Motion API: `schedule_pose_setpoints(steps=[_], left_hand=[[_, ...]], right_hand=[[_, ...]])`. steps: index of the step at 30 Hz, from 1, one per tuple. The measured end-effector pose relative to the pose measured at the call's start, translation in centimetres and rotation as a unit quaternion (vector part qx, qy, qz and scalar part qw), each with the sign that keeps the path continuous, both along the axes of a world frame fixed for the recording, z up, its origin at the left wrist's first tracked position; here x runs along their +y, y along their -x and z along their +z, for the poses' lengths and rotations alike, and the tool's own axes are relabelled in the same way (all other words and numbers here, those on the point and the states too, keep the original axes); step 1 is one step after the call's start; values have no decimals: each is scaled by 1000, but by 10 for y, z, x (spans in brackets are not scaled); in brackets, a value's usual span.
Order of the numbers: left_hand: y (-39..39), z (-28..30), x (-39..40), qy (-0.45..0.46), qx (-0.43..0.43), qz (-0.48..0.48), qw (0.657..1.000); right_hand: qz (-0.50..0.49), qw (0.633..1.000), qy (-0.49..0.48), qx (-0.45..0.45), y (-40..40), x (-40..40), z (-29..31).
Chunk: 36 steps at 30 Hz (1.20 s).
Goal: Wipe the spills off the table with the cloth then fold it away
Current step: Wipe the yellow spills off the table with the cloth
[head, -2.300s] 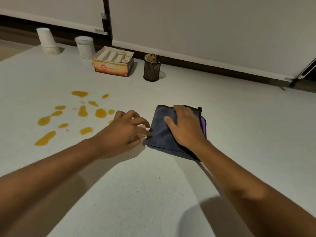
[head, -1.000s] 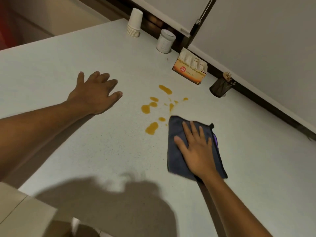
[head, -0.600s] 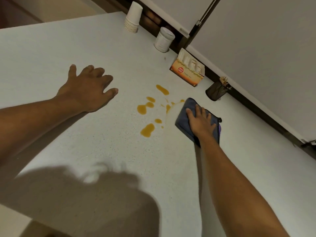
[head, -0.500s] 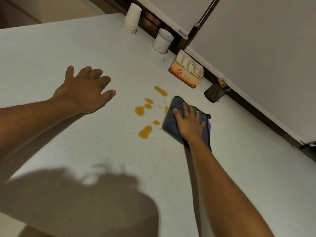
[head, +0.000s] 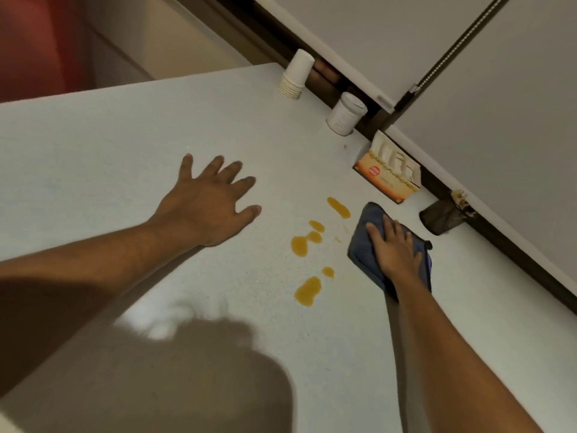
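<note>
While I am watching, my right hand [head: 394,249], spread flat on the cloth [head: 362,242], is sliding it back from the spills [head: 307,290], several drops gone, most remaining. My left hand [head: 208,205] is bracing spread on the desk [head: 93,145]. Cloth's underside is staying hidden.

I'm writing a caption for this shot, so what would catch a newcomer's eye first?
The orange spills dotted across the middle of the pale table stand out most. Just right of them the right hand presses flat on a dark blue cloth, while the left hand rests spread on the bare table to the left.
</note>
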<state>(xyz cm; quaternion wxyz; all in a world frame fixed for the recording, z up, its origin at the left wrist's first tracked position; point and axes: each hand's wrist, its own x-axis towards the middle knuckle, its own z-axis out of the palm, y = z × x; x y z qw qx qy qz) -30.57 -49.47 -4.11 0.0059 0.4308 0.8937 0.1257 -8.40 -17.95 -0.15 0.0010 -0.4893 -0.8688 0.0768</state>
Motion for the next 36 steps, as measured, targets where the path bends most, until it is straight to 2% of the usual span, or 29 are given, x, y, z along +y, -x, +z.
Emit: schedule_pose_setpoints(steps=[2, 5, 9, 11, 14, 17, 20, 24, 28, 30, 32, 34, 36], left_hand=[[0, 1, 0, 2, 2, 0, 1000], [0, 2, -1, 3, 8, -4, 1000], [1, 2, -4, 8, 14, -10, 1000], [1, 0, -4, 1, 11, -10, 1000], [1, -3, -2, -7, 11, -6, 1000], [2, -5, 1, -14, 7, 1, 1000], [3, -6, 0, -17, 12, -2, 1000], [3, -2, -2, -11, 11, -6, 1000], [3, -4, -2, -12, 12, -1, 1000], [5, -5, -3, -10, 11, -2, 1000], [3, -5, -2, -12, 11, -1, 1000], [2, -4, -1, -14, 9, 3, 1000], [1, -4, -1, -11, 6, 1, 1000]], right_hand=[[8, 1000, 7, 0, 42, -14, -1], [90, 996, 1, 1, 73, -60, -8], [229, 973, -28, 6, 24, -106, -20], [230, 973, -20, 4, -11, -91, -20], [159, 987, -13, 0, -26, -42, -9], [85, 996, -17, -12, 17, -9, -2], [54, 998, -7, -8, 78, -17, -1], [162, 987, -8, -6, 106, -73, -10], [267, 963, -26, -3, 35, -94, -16], [213, 976, -36, 3, -14, -65, -9], [40, 998, -51, 12, -62, -32, -1], [-148, 989, -18, -9, -80, -17, 0], [-247, 969, 25, -12, -58, -15, -6]])
